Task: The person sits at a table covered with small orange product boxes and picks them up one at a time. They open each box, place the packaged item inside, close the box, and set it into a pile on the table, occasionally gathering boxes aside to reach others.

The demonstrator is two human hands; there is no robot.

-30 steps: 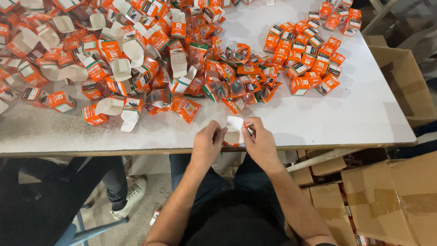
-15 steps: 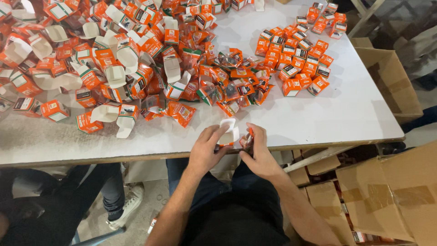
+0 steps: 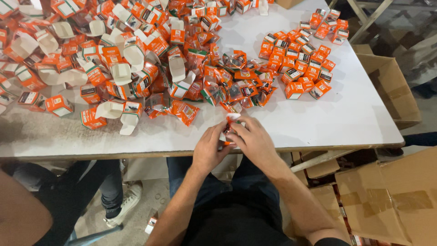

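Right at the near edge of the white worktop (image 3: pixel 318 123), the left hand (image 3: pixel 210 150) and right hand (image 3: pixel 252 139) meet, fingers closed together on one small orange-and-white carton (image 3: pixel 229 122), mostly hidden between them. Just beyond lies a loose heap of open orange cartons (image 3: pixel 136 59) and crumpled clear wrappers (image 3: pixel 236 82). Farther right, closed orange boxes (image 3: pixel 305 64) sit in a tidy cluster. Brown cardboard boxes (image 3: pixel 387 200) stand on the floor to the right, and another person's leg and white shoe (image 3: pixel 123 205) show on the left.
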